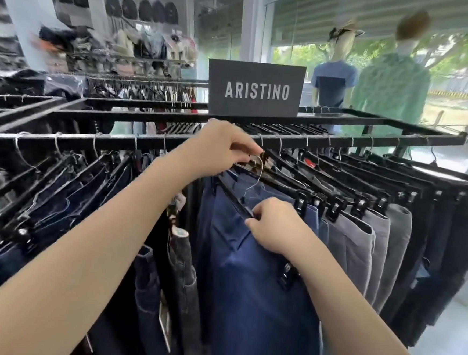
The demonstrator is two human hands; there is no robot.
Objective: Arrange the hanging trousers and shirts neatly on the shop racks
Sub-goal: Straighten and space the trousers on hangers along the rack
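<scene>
Navy blue trousers [258,285] hang on a black clip hanger [232,197] in the middle of the black rack rail [112,141]. My left hand [218,151] pinches the hanger's wire hook just below the rail. My right hand [276,225] grips the hanger bar and the trousers' waistband. Grey trousers [362,243] and black ones hang to the right on clip hangers. Dark denim jeans [65,206] hang to the left, pushed apart from the navy pair.
A dark sign reading ARISTINO [255,90] stands on the rack's top frame. More racks of clothes [138,91] fill the back left. Two dressed mannequins [385,85] stand by the window at the right. Pale floor [449,348] shows at the lower right.
</scene>
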